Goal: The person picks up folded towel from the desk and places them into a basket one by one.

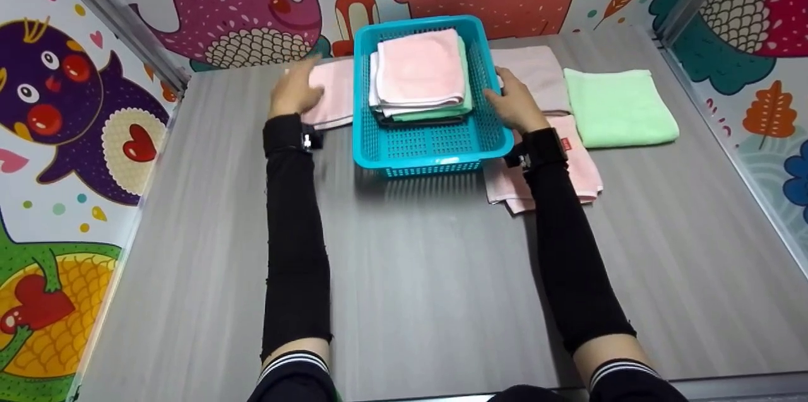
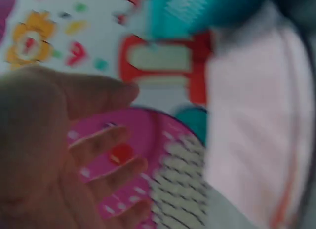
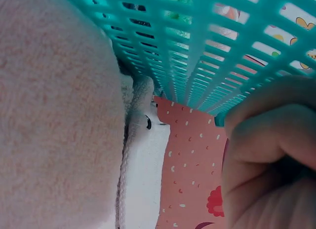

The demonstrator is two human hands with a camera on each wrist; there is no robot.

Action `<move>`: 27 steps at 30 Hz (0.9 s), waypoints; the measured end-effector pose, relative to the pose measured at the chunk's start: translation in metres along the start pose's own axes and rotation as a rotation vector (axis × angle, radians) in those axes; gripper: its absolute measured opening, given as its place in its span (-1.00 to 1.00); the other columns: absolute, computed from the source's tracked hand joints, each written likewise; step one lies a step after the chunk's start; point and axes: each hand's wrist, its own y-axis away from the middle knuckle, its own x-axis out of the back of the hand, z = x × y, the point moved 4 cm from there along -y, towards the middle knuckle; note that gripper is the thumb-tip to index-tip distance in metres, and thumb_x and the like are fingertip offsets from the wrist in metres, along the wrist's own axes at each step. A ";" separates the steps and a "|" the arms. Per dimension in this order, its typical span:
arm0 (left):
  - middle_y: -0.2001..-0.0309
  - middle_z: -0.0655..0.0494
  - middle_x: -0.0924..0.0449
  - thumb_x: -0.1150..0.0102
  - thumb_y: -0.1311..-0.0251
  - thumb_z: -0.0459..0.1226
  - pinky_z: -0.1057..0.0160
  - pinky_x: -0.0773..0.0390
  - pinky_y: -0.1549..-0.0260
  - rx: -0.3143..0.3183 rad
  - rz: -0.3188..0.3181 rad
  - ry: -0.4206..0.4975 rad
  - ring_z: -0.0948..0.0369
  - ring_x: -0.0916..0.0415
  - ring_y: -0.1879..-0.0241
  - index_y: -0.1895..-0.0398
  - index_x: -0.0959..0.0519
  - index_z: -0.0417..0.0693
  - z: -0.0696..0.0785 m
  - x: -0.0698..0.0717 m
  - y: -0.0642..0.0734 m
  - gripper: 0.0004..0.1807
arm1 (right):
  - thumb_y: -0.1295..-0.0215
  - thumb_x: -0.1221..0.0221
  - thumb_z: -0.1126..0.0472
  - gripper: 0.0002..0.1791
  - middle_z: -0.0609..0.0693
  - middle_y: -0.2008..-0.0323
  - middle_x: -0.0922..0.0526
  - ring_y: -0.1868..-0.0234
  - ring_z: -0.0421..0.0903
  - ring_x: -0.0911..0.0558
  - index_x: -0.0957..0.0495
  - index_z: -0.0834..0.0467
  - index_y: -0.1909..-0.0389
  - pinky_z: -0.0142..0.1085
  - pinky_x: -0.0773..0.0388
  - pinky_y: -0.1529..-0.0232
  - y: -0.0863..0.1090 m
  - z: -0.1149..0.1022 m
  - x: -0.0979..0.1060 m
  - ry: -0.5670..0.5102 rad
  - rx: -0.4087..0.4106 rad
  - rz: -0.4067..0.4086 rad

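Basket [image 1: 435,163] of turquoise mesh at the far middle of the table [image 1: 429,276] in the head view, with a stack of folded cloths [image 1: 420,67] inside, pink on top, white and green edges beneath, something dark at the bottom. Right grip [image 1: 519,99] closed on the basket's right rim, thumb over the inner side. Left grip [image 1: 295,88] well open and holding nothing, apart from the basket's left side, with a folded pink towel [image 1: 334,89] between. Near the right grip, on the basket's right: a dusky pink towel [image 1: 533,77] farther back, a pink towel with a red label [image 1: 584,168] partly under the right wrist, and a light green towel [image 1: 622,108] farther right. Shadow below the basket's near end; cannot tell whether lifted clear of the table. In the left wrist view, blurred: left grip spread, thumb raised away from loosely bent fingers, nothing between; pink towel to the right with a gap before it, basket at the top, beyond the thumb; painted wall [image 2: 133,155] behind. In the right wrist view: curled fingers [image 3: 266,140] at the right, close against the basket's mesh wall across the top; actual contact at the rim out of sight here; large fuzzy pinkish cloth [image 3: 59,115] at the left, too close to match with any one towel, beside a white folded edge [image 3: 143,174].
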 end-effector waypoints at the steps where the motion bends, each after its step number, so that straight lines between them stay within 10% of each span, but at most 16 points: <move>1: -0.67 -0.10 0.05 0.01 -0.52 -0.24 -0.28 0.03 -0.55 0.009 -0.044 -0.014 -0.15 0.08 -0.64 -0.68 -0.04 0.11 -0.010 -0.008 -0.002 -0.27 | -0.63 0.06 0.15 -0.31 0.33 -0.56 -0.19 -0.52 0.29 -0.30 0.02 0.18 -0.65 0.17 -0.30 -0.47 -0.001 0.000 0.000 0.007 0.002 0.003; 5: -0.70 -0.11 0.29 0.17 -0.62 -0.09 -0.28 0.34 -0.57 0.043 -0.207 -0.079 -0.18 0.37 -0.66 -0.71 0.09 0.11 -0.037 -0.045 -0.005 -0.30 | -0.62 0.06 0.17 -0.32 0.34 -0.55 -0.20 -0.52 0.30 -0.29 0.01 0.21 -0.64 0.16 -0.30 -0.47 -0.001 0.000 -0.001 0.013 0.007 0.004; 9: -0.70 -0.04 0.27 0.28 -0.64 0.01 -0.30 0.41 -0.56 0.079 -0.207 -0.132 -0.16 0.41 -0.67 -0.70 0.06 0.15 -0.049 -0.065 -0.005 -0.34 | -0.62 0.06 0.16 -0.33 0.33 -0.55 -0.20 -0.52 0.29 -0.30 0.00 0.20 -0.64 0.15 -0.31 -0.46 0.000 0.002 -0.002 0.008 -0.003 0.004; 16: -0.56 -0.11 -0.23 0.07 -0.48 -0.10 -0.37 -0.22 -0.38 0.063 -0.092 -0.182 -0.22 -0.13 -0.50 -0.53 -0.37 0.09 -0.046 -0.054 0.005 -0.43 | -0.62 0.06 0.16 -0.32 0.31 -0.56 -0.19 -0.53 0.28 -0.30 0.00 0.18 -0.65 0.15 -0.32 -0.47 -0.001 -0.002 0.000 -0.013 -0.003 0.015; 27: -0.11 -0.28 -0.51 -0.18 -0.41 -0.12 -0.18 -0.40 -0.12 -0.062 -0.061 -0.032 -0.19 -0.40 -0.08 0.12 -0.67 -0.20 -0.058 -0.050 0.054 -0.70 | -0.63 0.07 0.15 -0.32 0.31 -0.57 -0.19 -0.53 0.27 -0.29 0.01 0.17 -0.65 0.16 -0.31 -0.47 0.000 -0.002 0.000 -0.010 -0.008 0.011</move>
